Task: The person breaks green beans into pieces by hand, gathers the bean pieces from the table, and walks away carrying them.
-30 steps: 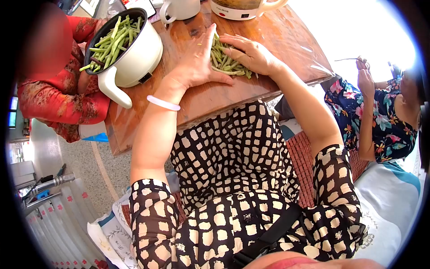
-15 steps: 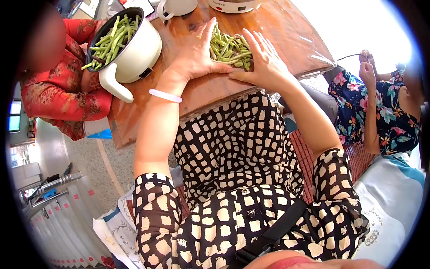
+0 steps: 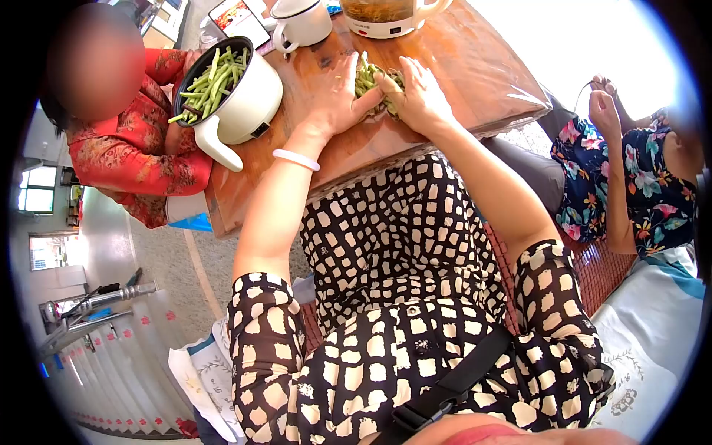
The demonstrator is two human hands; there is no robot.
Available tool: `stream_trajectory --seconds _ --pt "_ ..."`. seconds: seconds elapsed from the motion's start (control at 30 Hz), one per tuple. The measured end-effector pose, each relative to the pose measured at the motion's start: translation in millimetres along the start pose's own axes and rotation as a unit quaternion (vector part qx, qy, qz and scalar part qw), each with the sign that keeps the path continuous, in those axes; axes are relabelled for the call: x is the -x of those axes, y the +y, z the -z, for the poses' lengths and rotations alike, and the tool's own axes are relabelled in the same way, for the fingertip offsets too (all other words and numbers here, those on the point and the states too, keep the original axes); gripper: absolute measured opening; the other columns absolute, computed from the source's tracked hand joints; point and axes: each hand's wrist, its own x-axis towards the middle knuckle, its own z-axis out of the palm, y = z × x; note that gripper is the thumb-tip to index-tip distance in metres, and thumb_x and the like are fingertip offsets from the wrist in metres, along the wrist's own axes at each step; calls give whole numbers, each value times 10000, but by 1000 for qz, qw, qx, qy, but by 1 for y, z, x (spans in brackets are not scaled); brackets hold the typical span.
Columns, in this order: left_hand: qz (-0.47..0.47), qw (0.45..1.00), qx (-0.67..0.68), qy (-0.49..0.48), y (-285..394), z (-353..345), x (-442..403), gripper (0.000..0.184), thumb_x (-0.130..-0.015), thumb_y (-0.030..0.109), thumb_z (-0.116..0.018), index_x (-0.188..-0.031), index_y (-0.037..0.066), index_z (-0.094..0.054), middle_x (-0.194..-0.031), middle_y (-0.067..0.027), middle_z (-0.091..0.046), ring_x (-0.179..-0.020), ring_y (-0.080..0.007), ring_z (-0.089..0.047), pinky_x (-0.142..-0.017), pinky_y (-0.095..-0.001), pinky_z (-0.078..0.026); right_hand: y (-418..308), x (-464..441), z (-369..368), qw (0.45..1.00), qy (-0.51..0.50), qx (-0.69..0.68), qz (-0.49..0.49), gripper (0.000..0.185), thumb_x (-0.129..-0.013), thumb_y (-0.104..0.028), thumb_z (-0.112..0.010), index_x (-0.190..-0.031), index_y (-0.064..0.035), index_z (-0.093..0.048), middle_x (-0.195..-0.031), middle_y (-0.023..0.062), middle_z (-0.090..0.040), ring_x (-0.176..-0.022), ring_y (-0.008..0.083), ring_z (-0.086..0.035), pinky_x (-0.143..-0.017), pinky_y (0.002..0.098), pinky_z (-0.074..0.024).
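A pile of green bean pieces (image 3: 365,80) lies on the wooden table (image 3: 475,67), partly covered by my hands. On its left side, my left hand (image 3: 338,98) rests with the thumb apart from the fingers and a pale bracelet (image 3: 297,159) on the wrist. Against the right side of the pile is my right hand (image 3: 417,96), its fingers spread and its thumb over the beans. Both palms touch the pile from either side, and neither hand grips a bean that I can see.
A white pot (image 3: 256,104) of long green beans stands left, beside a person in red (image 3: 141,159). Behind are a white mug (image 3: 302,24), a phone (image 3: 239,24) and a glass kettle (image 3: 380,16). Another person in a floral top (image 3: 644,185) sits right, holding something thin.
My hands have come closer together around the beans, and my right thumb now lies over them. The view has shifted, showing more of the mug and kettle.
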Motion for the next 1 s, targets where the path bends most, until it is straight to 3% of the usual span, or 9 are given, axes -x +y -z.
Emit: stream_trajectory --seconds 0.07,0.17,0.37,0.57,0.67,0.77,0.83,0.9,1.0 --pt "33 997 -71 2 15 -1 -4 740 -865 542 -445 -1323 -32 -356 -1320 -260 -421 -1254 -386 -368 -1042 -435 -290 -1 -2 -6 999 25 -5 -19 648 -902 -487 -427 -1236 68 -424 -1279 251 -449 -1204 381 -406 -1036 462 -282" --pt "91 993 -72 11 32 -6 -9 635 -896 478 -423 -1292 -18 -405 -1278 -232 -473 -1223 -381 -404 -1033 -440 -298 -4 -2 -5 999 21 29 -8 585 -919 -444 -409 -1204 66 -444 -1250 241 -471 -1199 363 -413 -1028 463 -290" --pt "34 989 -70 125 15 -29 -8 373 -927 270 -419 -1154 2 -543 -1132 -195 -585 -1071 -360 -534 -936 -413 -395 -7 -2 -20 997 53 57 4 556 -934 -424 -359 -1185 64 -447 -1220 252 -476 -1242 415 -343 -1065 492 -214" --pt "18 993 27 112 22 -19 -9 309 -891 208 -473 -1105 16 -588 -1092 -184 -610 -1049 -350 -545 -936 -417 -389 -12 -2 -17 999 32 26 26 458 -932 -352 -388 -1150 43 -466 -1206 240 -491 -1228 411 -362 -1060 480 -234" --pt "15 992 65 108 16 -20 -9 325 -901 248 -465 -1093 28 -608 -1090 -181 -617 -1038 -339 -553 -927 -401 -397 -9 -2 -18 998 35 11 56 347 -921 -281 -413 -1077 19 -496 -1122 227 -543 -1156 416 -437 -1036 470 -284" --pt "39 992 -10 119 35 5 -5 369 -918 302 -437 -1091 31 -618 -1098 -177 -618 -1024 -329 -568 -917 -390 -407 -11 -1 -13 997 43 -39 53 327 -920 -264 -422 -1069 9 -521 -1107 213 -556 -1131 389 -469 -1019 475 -304" --pt "18 988 8 152 39 7 -3 575 -882 501 -449 -1164 15 -569 -1095 -197 -616 -1057 -329 -553 -932 -398 -394 -11 -3 -9 992 54 -109 -15 318 -918 -264 -449 -1070 -7 -560 -1100 189 -580 -1081 343 -519 -966 432 -371" --pt "0 990 49 136 41 11 0 703 -833 604 -470 -1197 6 -540 -1082 -206 -619 -1126 -337 -506 -956 -418 -370 -8 -3 -7 975 99 -180 -80 322 -918 -270 -462 -1077 -14 -574 -1083 183 -594 -1046 332 -544 -933 408 -405" --pt "-89 993 2 82 43 4 3 906 -661 624 -649 -1269 -9 -423 -1253 -226 -470 -1216 -375 -400 -1033 -475 -276 -3 -4 -4 947 135 -266 -116 312 -926 -273 -477 -1047 -21 -614 -1001 181 -631 -949 319 -594 -850 362 -451"
